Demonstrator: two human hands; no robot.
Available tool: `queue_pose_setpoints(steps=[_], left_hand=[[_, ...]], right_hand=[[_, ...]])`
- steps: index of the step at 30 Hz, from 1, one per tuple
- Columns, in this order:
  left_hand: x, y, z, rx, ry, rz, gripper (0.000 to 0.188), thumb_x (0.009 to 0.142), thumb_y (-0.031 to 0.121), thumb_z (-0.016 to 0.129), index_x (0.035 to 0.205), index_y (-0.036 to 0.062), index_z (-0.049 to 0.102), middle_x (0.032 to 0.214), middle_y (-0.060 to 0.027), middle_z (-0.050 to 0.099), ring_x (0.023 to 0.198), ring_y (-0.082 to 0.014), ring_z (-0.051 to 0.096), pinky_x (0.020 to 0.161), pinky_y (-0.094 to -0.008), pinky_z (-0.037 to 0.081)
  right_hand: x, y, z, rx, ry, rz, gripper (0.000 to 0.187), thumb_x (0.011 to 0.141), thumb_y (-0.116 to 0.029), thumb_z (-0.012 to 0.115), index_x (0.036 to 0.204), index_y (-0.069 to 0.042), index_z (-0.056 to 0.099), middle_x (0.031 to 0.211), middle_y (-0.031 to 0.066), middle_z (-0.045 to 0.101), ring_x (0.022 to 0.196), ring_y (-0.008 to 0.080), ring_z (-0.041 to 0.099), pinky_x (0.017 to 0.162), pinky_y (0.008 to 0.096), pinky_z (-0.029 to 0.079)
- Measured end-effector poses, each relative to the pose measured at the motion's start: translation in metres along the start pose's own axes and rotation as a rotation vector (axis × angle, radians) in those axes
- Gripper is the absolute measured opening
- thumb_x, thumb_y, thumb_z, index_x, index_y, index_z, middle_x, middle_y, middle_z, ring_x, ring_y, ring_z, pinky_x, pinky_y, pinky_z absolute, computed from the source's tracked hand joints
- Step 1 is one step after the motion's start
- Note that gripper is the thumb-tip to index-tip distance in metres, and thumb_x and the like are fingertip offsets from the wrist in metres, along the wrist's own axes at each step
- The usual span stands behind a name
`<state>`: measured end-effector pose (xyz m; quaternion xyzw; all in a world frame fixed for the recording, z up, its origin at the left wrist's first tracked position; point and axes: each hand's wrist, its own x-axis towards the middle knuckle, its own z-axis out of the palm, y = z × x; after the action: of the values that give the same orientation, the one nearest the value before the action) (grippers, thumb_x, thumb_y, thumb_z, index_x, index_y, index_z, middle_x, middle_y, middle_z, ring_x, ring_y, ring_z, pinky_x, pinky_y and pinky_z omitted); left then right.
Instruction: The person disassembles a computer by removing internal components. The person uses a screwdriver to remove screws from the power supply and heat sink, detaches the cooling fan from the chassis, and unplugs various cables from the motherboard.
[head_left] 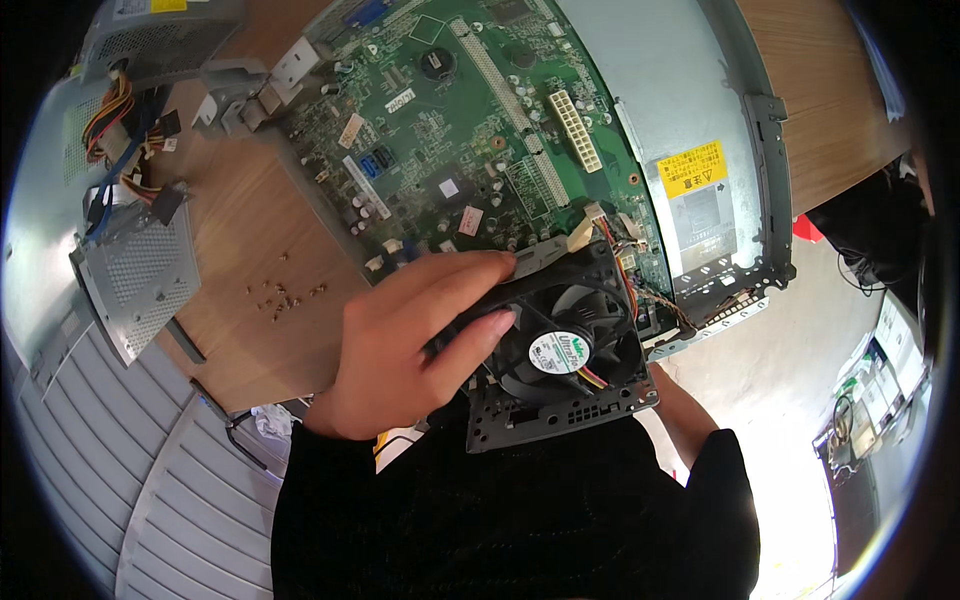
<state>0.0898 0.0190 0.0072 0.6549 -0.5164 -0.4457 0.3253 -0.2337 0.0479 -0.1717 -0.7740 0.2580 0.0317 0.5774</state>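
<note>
My left hand (415, 335) is closed on the left side of a black cooling fan (610, 300), thumb and fingers pinching its frame. The fan's round white label faces up, and coloured wires run from it. It sits over a dark perforated metal panel (560, 415) at the near edge of an open computer chassis. My right hand (680, 405) reaches in from the lower right; only the wrist shows, as the fan and panel hide its fingers. Beyond the fan lies a green motherboard (415, 130), and thin cables (630, 265) come off its near right corner.
Several small screws (280, 298) lie scattered on the wooden table (235, 240). At the left are a metal case part (150, 280) and a power supply (160, 45) with bundled cables. The chassis's grey metal side (690, 90) carries a yellow warning label.
</note>
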Motion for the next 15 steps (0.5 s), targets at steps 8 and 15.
queue_pose_setpoints(steps=[8,15], left_hand=[[0.005,0.013,0.005,0.234,0.045,0.232,0.071,0.077,0.017,0.08,0.137,-0.0046,0.05,0.136,-0.0231,0.055,0.122,-0.0387,0.056,0.099,-0.0438,0.047],[-0.013,0.036,0.034,0.572,0.06,0.321,0.102,0.07,0.047,0.081,0.147,-0.0042,0.037,0.151,-0.021,0.042,0.138,-0.0382,0.043,0.113,-0.058,0.029]], right_hand=[[0.007,0.01,0.007,0.044,0.021,-0.016,0.028,0.078,-0.022,0.077,0.104,-0.011,0.072,0.099,0.0091,0.072,0.094,0.0273,0.067,0.084,0.0383,0.053],[0.021,-0.049,-0.03,0.131,-0.007,0.084,0.032,0.079,-0.021,0.078,0.108,-0.01,0.07,0.1,0.0097,0.071,0.095,0.0273,0.067,0.085,0.0385,0.052]])
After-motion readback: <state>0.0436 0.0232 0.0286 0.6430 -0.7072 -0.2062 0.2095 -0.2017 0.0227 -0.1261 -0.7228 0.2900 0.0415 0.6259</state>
